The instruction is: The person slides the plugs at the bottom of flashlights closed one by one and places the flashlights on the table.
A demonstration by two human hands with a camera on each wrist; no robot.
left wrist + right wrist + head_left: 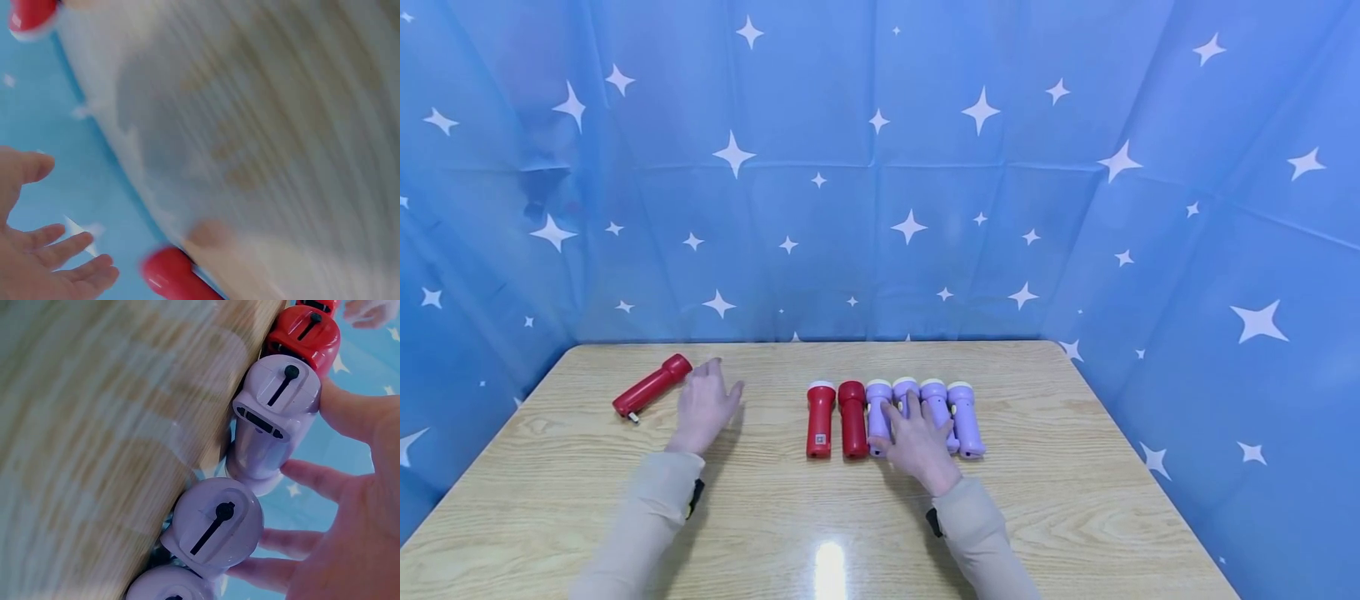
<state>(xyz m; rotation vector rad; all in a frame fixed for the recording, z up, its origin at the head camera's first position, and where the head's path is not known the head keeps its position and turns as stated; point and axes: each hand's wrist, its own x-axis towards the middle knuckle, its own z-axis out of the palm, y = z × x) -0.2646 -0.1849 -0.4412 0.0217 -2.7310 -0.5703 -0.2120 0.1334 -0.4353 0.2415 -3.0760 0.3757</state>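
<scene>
My left hand (pixel 703 408) has its fingers spread beside a red flashlight (pixel 651 386) lying at a slant on the table's left side. That flashlight's red head (pixel 165 269) shows below the left hand's fingers in the left wrist view. My right hand (pixel 917 442) rests over a row of lavender flashlights (pixel 966 421), its fingers extended and spread. In the right wrist view its thumb touches the lavender flashlight (pixel 281 394) nearest the red ones, and other fingertips reach the lavender bodies. The hand covers part of the row in the head view.
Two red flashlights, one with a white rim (pixel 821 421) and a darker one (pixel 852 421), stand side by side in line left of the lavender ones. A wooden table (pixel 760 517) lies under everything. A blue star-patterned curtain (pixel 850 208) hangs behind and around it.
</scene>
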